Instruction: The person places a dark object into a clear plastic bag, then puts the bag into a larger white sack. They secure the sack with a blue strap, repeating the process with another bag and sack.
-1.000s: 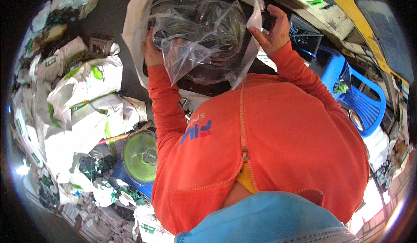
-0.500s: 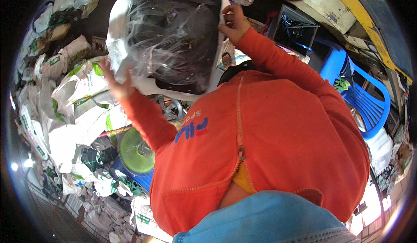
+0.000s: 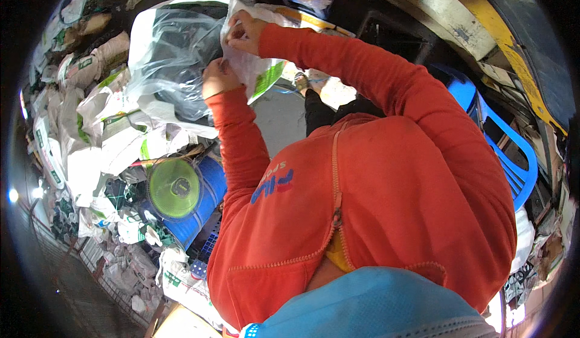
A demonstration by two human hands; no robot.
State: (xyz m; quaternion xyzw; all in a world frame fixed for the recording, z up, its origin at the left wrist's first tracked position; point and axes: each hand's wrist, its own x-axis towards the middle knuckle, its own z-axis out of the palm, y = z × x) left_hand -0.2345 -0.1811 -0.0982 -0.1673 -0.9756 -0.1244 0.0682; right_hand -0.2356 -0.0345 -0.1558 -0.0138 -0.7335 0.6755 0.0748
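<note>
shifted leftward in your view, the white sack [image 3: 251, 63] now lies mostly left of your hands, its clear liner [image 3: 181, 45] inside. your left hand [image 3: 220, 79] and right hand [image 3: 243, 32] both curl closed, pinching its rim. blue lettering [image 3: 272, 187] marks your orange jacket [image 3: 393, 199].

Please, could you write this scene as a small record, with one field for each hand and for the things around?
Left hand: at the rim of a large white sack lined with clear plastic film; grip unclear
Right hand: pinching the same sack's edge
Around, left: round green fan, heaped white-and-green bags
Around, right: blue plastic chair
</note>
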